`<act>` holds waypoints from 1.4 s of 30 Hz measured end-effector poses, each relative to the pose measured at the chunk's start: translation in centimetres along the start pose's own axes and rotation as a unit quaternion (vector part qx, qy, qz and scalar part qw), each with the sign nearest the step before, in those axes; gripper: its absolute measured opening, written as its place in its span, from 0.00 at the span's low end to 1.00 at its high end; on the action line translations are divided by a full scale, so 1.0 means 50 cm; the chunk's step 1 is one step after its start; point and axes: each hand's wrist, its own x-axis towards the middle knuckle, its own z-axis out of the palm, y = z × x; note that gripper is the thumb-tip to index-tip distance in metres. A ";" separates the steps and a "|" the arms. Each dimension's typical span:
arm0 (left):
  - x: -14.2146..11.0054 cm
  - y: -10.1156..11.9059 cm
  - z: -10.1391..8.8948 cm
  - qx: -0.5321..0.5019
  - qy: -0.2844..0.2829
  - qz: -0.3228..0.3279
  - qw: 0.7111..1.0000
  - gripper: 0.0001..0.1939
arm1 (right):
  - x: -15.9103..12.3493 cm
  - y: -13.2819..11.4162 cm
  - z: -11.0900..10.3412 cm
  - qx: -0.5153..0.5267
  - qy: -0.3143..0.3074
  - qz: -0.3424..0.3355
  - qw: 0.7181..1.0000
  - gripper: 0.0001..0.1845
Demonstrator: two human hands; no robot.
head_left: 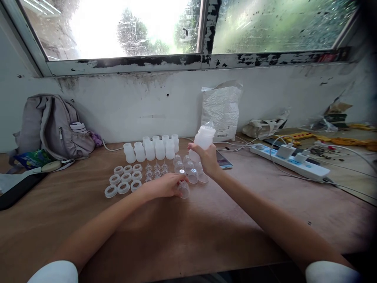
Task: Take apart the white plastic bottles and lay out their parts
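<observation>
R hand point(207, 157) curled closed round white baby bottle point(202, 142), nipple on top, held tilted above table point(165, 239); L hand point(169, 185) partly closed, fingers pinching clear cap point(183, 190) at table level, near side of other clear caps point(193, 176); ring collars point(123, 187), loose nipples point(157, 169) & upright white bottles point(160, 149) sit in rows to L.

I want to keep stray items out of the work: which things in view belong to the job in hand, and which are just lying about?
Likely in the job:
held bottle, in the right hand
clear cover, at the left hand
standing bottles
rings
clear covers behind

Likely lying about:
backpack
phone
power strip
white packet
</observation>
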 end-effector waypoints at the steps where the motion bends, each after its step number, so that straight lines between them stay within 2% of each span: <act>1: 0.001 0.000 0.003 0.022 0.016 0.003 1.000 0.21 | -0.001 0.000 0.000 -0.005 -0.004 -0.004 1.000 0.13; 5: 0.000 0.013 -0.010 0.068 0.085 0.008 0.994 0.19 | -0.006 -0.004 -0.001 -0.021 -0.027 -0.014 0.999 0.13; 7: -0.002 0.021 -0.030 0.048 0.150 -0.008 0.988 0.16 | -0.009 -0.009 0.001 -0.024 -0.047 -0.010 0.999 0.12; 11: -0.010 0.027 -0.082 -0.052 0.332 -0.058 0.940 0.15 | -0.019 -0.022 0.013 -0.013 -0.109 0.038 0.993 0.12; 13: -0.017 0.027 -0.106 -0.129 0.381 -0.052 0.914 0.17 | -0.031 -0.029 0.023 0.005 -0.179 0.092 0.980 0.12; 15: -0.024 0.028 -0.122 -0.220 0.371 -0.030 0.902 0.18 | -0.047 -0.038 0.033 0.031 -0.272 0.152 0.950 0.10; 19: -0.030 0.038 -0.120 -0.407 0.236 0.025 0.882 0.25 | -0.088 -0.055 0.050 0.099 -0.407 0.227 0.879 0.09; 22: -0.027 0.048 -0.098 -0.517 0.145 0.071 0.841 0.32 | -0.115 -0.062 0.057 0.171 -0.460 0.263 0.831 0.11; 24: -0.025 0.052 -0.083 -0.551 0.103 0.075 0.825 0.33 | -0.126 -0.063 0.060 0.214 -0.487 0.287 0.796 0.12; 26: -0.025 0.055 -0.074 -0.568 0.086 0.055 0.817 0.28 | -0.131 -0.060 0.060 0.241 -0.507 0.305 0.770 0.13; 28: -0.025 0.057 -0.070 -0.581 0.099 0.032 0.807 0.20 | -0.130 -0.057 0.059 0.250 -0.515 0.314 0.758 0.14; 30: -0.024 0.062 -0.068 -0.578 0.131 0.009 0.805 0.13 | -0.126 -0.056 0.058 0.239 -0.507 0.311 0.768 0.13; 35: -0.019 0.085 -0.066 -0.524 0.251 -0.061 0.812 0.05 | -0.123 -0.057 0.060 0.186 -0.433 0.271 0.839 0.07; 39: -0.025 0.105 -0.069 -0.514 0.280 -0.062 0.809 0.04 | -0.130 -0.062 0.070 0.163 -0.411 0.253 0.861 0.06; 42: -0.030 0.115 -0.070 -0.489 0.294 -0.055 0.819 0.05 | -0.130 -0.060 0.076 0.126 -0.407 0.215 0.879 0.04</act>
